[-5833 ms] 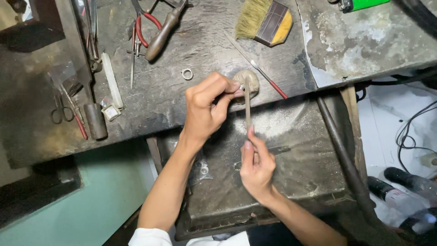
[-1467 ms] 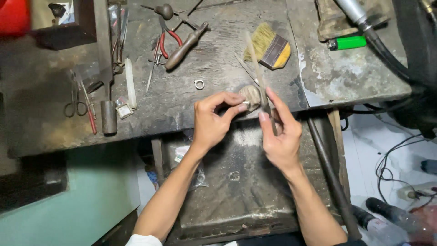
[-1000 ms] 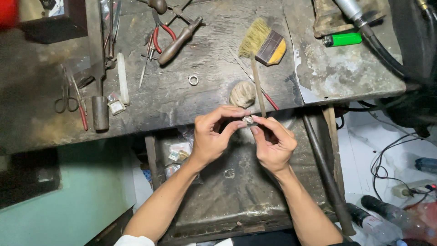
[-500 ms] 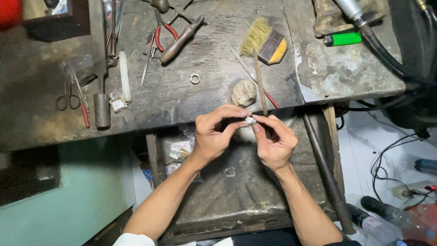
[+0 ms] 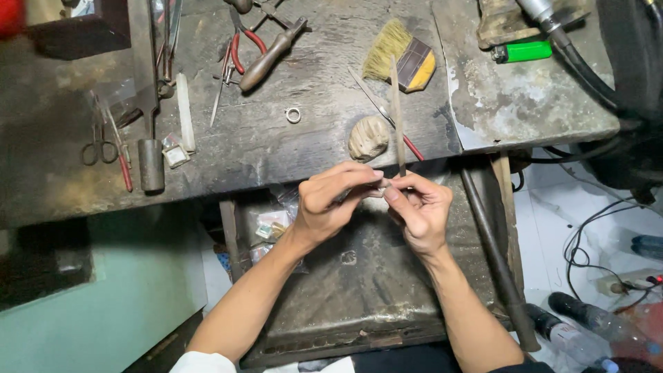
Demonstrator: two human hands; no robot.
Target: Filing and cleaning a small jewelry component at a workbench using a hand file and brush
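A: Over the open drawer (image 5: 359, 304), just below the bench (image 5: 276, 138) edge, I have both hands close together. My left hand (image 5: 331, 204) pinches a tiny pale piece (image 5: 384, 185) with finger and thumb. My right hand (image 5: 421, 211) pinches it from the other side and also grips a thin file (image 5: 398, 110) that sticks up past the bench.

B: What step is that, do you think?

A: I'd say checking or turning the piece between rubs with the file. The next move needs a firm pinch, so the piece doesn't drop into the drawer.

B: Any packs or labels?

A: Small clear bags (image 5: 273, 228) with green bits sit at the drawer's back left. A little square clear packet (image 5: 174, 153) lies on the bench by a white stick (image 5: 184, 110). A bottle (image 5: 580, 324) with a pale label lies on the floor, lower right. A green lighter (image 5: 523, 51) sits top right.
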